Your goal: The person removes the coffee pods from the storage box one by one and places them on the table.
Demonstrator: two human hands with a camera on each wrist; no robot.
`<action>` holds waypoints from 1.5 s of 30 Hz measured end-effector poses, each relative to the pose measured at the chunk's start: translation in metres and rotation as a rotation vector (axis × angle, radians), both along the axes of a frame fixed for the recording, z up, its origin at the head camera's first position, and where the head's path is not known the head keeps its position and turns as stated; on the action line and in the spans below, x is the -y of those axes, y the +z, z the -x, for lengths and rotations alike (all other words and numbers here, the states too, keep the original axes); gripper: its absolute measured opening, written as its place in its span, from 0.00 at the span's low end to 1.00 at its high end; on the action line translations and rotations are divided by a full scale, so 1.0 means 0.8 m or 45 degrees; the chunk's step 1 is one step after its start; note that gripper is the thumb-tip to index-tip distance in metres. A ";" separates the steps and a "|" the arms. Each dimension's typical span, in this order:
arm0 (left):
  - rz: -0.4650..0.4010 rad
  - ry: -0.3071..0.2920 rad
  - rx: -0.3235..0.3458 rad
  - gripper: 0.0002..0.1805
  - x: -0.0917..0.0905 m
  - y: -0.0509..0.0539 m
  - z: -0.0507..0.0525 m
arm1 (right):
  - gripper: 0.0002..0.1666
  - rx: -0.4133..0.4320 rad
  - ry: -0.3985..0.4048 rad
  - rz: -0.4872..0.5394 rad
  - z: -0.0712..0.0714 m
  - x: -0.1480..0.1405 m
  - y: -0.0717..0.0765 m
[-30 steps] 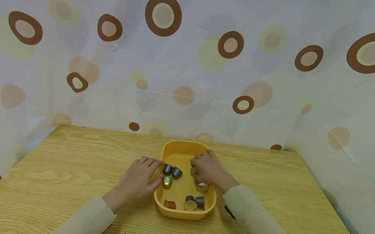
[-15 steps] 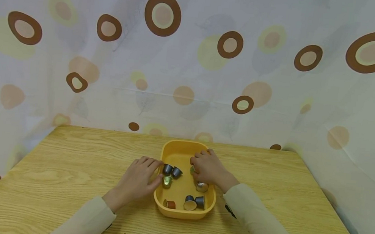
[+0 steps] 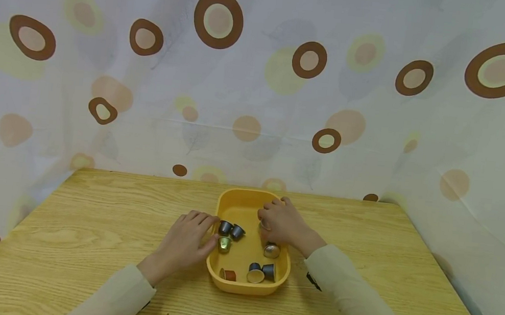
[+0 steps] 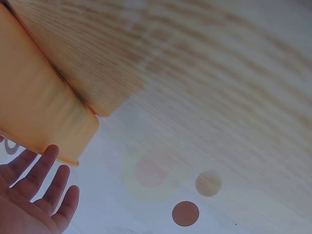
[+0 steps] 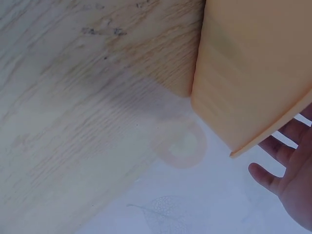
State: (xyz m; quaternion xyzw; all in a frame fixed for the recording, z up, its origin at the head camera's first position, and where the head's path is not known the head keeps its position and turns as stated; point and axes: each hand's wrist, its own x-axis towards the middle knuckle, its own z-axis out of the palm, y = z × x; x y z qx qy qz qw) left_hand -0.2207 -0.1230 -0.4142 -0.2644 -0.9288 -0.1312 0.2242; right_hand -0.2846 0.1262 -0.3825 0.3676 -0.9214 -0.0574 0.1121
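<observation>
Left hand (image 3: 182, 240): at the left long side of a yellow-orange, round-cornered rectangular tray (image 3: 243, 287), fingers spread and only gently bent, fingertips and thumb at the rim. The left wrist view agrees: extended fingers, gaps between them, beside the tray's outer wall; nothing seen in the grasp.

Right hand (image 3: 286, 223): palm down across the right rim, fingers bent down inside the tray. A pale piece shows at thumb and fingertips, mostly covered; cannot tell whether it is pinched. In the right wrist view the rim hides most of the fingers, one standing apart outside it.

Capsule positions, all on the tray floor. Nearest the left hand, along the left wall: two shiny dark-grey cup-shaped capsules (image 3: 225, 228) side by side, and a glossy green-gold cup-shaped capsule (image 3: 224, 245) just below them, near the left thumb. Just under the right hand, by the right wall: a capsule with a round silvery face (image 3: 272, 251). Near end, well apart from both hands: a red-brown capsule on its side (image 3: 230, 276) toward the left; a dark capsule with a round cream face (image 3: 256, 276) and, against it, a dark blue-grey capsule (image 3: 269, 271) toward the right.

Tray rests on a wood-grained yellowish table (image 3: 63, 240).
</observation>
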 end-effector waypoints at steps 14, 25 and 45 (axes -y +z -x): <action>-0.005 -0.004 -0.015 0.19 0.002 -0.003 0.002 | 0.09 -0.071 -0.002 0.042 0.003 -0.009 0.017; -0.020 -0.009 0.007 0.18 0.002 -0.001 0.001 | 0.08 -0.117 -0.020 0.081 0.005 -0.021 0.031; -0.001 -0.007 -0.023 0.18 0.002 -0.002 0.001 | 0.12 -0.040 -0.170 0.130 0.009 -0.056 0.043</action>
